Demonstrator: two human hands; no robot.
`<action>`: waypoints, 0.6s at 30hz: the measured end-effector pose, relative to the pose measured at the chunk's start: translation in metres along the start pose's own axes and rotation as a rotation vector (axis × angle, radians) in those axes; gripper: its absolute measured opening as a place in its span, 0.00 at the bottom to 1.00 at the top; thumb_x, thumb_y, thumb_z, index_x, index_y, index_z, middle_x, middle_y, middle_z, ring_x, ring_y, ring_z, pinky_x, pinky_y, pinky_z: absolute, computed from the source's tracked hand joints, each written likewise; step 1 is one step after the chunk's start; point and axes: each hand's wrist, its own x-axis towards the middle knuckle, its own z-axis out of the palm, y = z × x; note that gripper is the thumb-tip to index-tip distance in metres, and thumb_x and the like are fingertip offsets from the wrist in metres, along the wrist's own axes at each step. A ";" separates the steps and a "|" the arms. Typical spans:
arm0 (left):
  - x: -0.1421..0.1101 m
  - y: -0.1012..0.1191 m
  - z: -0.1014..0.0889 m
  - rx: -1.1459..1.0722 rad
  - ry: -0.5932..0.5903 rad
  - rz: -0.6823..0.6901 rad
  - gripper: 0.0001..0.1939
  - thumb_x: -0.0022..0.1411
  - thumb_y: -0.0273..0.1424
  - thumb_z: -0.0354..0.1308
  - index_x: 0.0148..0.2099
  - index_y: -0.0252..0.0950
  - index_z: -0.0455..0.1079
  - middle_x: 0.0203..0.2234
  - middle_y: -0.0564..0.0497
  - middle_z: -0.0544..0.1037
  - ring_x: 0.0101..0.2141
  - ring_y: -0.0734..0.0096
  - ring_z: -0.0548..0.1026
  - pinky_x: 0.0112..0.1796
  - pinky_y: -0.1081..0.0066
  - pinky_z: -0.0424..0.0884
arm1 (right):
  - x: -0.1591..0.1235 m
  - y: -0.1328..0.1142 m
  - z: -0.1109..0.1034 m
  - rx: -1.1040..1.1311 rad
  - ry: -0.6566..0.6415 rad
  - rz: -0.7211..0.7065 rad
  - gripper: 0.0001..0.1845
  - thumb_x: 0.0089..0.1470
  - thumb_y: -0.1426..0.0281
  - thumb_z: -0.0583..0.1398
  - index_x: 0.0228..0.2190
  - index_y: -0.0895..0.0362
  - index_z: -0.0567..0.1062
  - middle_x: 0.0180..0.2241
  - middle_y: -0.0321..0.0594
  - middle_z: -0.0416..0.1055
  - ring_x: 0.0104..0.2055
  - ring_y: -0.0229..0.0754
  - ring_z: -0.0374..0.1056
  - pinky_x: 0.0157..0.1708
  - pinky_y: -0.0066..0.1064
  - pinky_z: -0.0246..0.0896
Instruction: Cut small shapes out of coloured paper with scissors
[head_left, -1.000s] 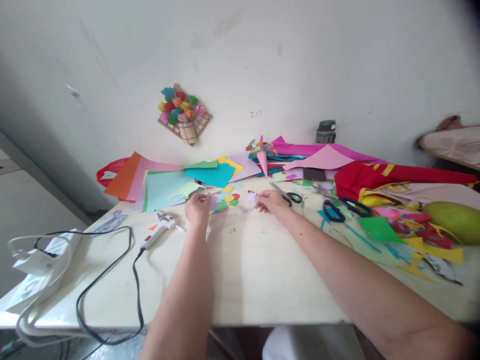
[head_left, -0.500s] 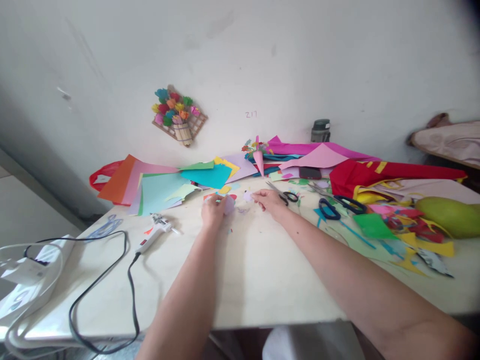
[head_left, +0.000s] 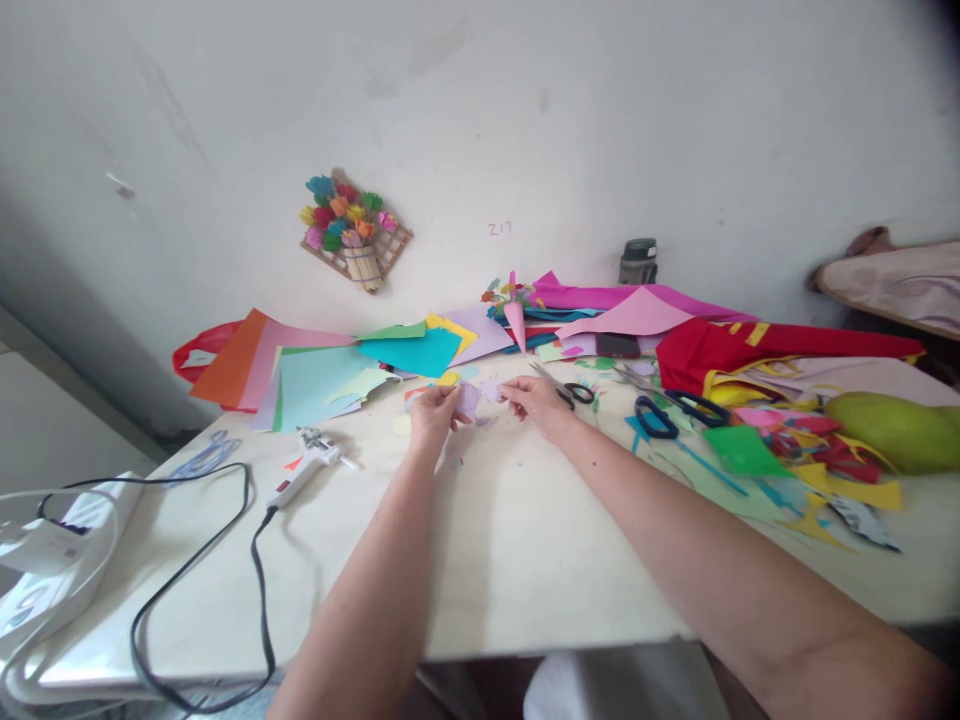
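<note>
Over the middle of the table, my left hand point(head_left: 437, 415) pinches a rounded lilac paper piece point(head_left: 469, 400) between thumb and fingers. Just to the right, my right hand point(head_left: 534, 402) holds a smaller lilac paper cutout point(head_left: 491, 389) by its edge, its outline like a flower. The two pieces are close together; whether they touch I cannot tell. Small paper scraps lie under and around both hands, among them a yellow scrap point(head_left: 448, 379). Black-handled scissors point(head_left: 576, 393) rest right beside my right hand.
A glue gun point(head_left: 311, 467) with a black cord lies on the left, near a white power strip point(head_left: 71, 560). Coloured paper sheets point(head_left: 322, 385) line the back. Larger blue-handled scissors point(head_left: 660, 415), paper scraps and a green fruit point(head_left: 889, 430) occupy the right.
My left hand has turned and raised its lilac piece slightly, bringing it more into sight beside the right hand's cutout. My right hand has barely moved. The view has shifted a little.
</note>
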 end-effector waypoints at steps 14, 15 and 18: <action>-0.002 -0.005 -0.001 -0.077 -0.123 -0.073 0.18 0.48 0.43 0.62 0.29 0.33 0.64 0.21 0.50 0.75 0.22 0.69 0.76 0.18 0.78 0.64 | 0.001 0.002 0.000 -0.023 0.029 -0.006 0.07 0.39 0.68 0.62 0.21 0.60 0.73 0.19 0.36 0.68 0.23 0.34 0.62 0.16 0.21 0.53; -0.002 -0.005 -0.001 -0.095 -0.140 -0.068 0.19 0.47 0.43 0.63 0.29 0.32 0.64 0.22 0.49 0.75 0.23 0.69 0.77 0.19 0.77 0.65 | 0.001 0.003 0.000 -0.026 0.020 -0.011 0.07 0.39 0.68 0.62 0.21 0.60 0.73 0.20 0.37 0.68 0.24 0.34 0.62 0.16 0.21 0.53; -0.003 -0.005 0.000 -0.135 -0.226 -0.069 0.18 0.48 0.43 0.62 0.31 0.32 0.64 0.22 0.50 0.76 0.24 0.68 0.77 0.21 0.77 0.67 | 0.002 0.004 0.001 -0.041 -0.005 -0.022 0.07 0.38 0.67 0.62 0.22 0.60 0.74 0.25 0.39 0.71 0.26 0.34 0.63 0.16 0.21 0.53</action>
